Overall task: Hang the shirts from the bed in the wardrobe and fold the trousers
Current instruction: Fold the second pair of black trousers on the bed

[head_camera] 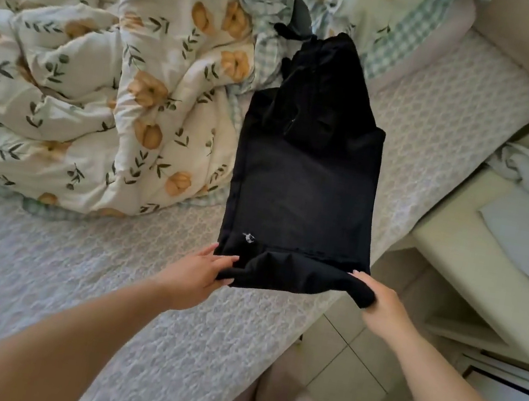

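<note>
Black trousers lie folded lengthwise on the bed, stretching from near the pillows down to the bed's near right edge. Their near end is lifted off the mattress. My left hand pinches the near left corner of that end, thumb on top. My right hand grips the near right corner, fingers curled under the cloth. A small white mark shows on the fabric close to my left hand.
A crumpled floral duvet fills the left and back of the bed. Checked pillows lie at the head. A cream bedside cabinet with white cloth on it stands to the right. Tiled floor runs beside the bed.
</note>
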The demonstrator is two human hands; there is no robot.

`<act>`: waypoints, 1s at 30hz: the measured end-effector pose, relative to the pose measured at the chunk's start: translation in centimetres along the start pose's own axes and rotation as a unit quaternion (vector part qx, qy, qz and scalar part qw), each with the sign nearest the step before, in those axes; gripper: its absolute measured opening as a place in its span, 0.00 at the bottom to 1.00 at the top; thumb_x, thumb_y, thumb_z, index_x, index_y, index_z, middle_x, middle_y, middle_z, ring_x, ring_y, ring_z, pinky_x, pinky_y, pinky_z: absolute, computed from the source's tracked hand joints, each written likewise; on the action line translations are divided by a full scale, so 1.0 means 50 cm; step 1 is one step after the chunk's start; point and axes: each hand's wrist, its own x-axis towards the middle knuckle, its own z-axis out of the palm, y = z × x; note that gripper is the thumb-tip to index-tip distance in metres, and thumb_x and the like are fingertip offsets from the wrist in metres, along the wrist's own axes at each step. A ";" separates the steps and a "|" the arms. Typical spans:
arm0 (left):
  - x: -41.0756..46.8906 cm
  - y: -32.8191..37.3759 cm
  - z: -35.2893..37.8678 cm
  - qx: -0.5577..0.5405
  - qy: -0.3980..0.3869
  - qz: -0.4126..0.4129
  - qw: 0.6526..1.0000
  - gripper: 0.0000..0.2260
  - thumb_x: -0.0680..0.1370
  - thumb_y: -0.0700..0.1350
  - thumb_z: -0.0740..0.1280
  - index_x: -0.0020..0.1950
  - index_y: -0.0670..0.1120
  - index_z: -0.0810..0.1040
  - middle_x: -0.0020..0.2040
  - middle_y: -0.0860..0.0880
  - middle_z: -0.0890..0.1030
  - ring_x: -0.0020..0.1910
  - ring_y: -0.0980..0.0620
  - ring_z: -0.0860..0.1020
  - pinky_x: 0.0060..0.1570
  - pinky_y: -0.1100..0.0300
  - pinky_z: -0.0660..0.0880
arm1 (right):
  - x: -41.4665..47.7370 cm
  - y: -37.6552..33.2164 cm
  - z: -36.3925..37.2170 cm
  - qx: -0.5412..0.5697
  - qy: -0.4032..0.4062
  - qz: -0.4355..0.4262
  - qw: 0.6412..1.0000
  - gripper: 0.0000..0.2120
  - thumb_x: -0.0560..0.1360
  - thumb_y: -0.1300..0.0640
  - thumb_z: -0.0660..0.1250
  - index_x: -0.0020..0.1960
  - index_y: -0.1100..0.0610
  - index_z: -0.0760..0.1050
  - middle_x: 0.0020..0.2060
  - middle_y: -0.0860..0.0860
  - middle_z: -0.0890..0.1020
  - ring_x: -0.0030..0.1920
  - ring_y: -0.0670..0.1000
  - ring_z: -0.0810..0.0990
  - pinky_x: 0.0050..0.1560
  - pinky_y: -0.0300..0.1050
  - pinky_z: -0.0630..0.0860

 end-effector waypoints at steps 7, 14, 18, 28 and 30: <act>-0.024 -0.006 0.116 -0.010 -0.149 -0.087 0.985 0.13 0.82 0.54 0.54 0.60 0.50 0.71 0.38 0.52 0.74 0.37 0.51 0.75 0.32 0.61 0.67 | -0.032 0.065 0.087 -0.139 -0.186 0.032 0.972 0.27 0.78 0.67 0.55 0.73 0.47 0.62 0.74 0.45 0.60 0.71 0.50 0.64 0.63 0.37 0.62; 0.023 -0.015 0.094 -0.221 -0.170 -0.194 0.941 0.13 0.81 0.55 0.59 0.60 0.51 0.75 0.52 0.54 0.79 0.50 0.55 0.77 0.49 0.62 0.70 | -0.005 0.071 0.081 -0.039 -0.245 0.113 0.962 0.01 0.77 0.50 0.64 0.47 0.46 0.73 0.47 0.47 0.80 0.45 0.48 0.77 0.41 0.37 0.70; 0.077 -0.049 0.021 -0.391 -0.019 -0.234 0.890 0.13 0.80 0.53 0.61 0.59 0.48 0.76 0.50 0.56 0.80 0.51 0.57 0.78 0.51 0.64 0.70 | 0.061 0.063 0.029 0.107 -0.149 0.158 0.970 0.10 0.75 0.46 0.66 0.54 0.49 0.74 0.42 0.41 0.80 0.40 0.40 0.77 0.38 0.33 0.70; 0.196 -0.062 0.082 -0.496 0.080 -0.235 0.832 0.11 0.75 0.56 0.69 0.55 0.59 0.74 0.49 0.61 0.79 0.48 0.61 0.77 0.44 0.66 0.72 | 0.172 0.048 0.075 0.235 0.025 0.116 0.965 0.12 0.76 0.47 0.65 0.57 0.50 0.74 0.45 0.41 0.77 0.43 0.37 0.74 0.36 0.29 0.68; 0.186 -0.074 0.109 -0.479 0.092 -0.247 0.837 0.11 0.75 0.53 0.69 0.56 0.60 0.73 0.47 0.62 0.78 0.46 0.63 0.75 0.42 0.67 0.70 | 0.159 0.068 0.096 0.209 0.018 0.122 0.970 0.12 0.75 0.50 0.66 0.57 0.51 0.75 0.46 0.41 0.78 0.46 0.43 0.76 0.40 0.31 0.70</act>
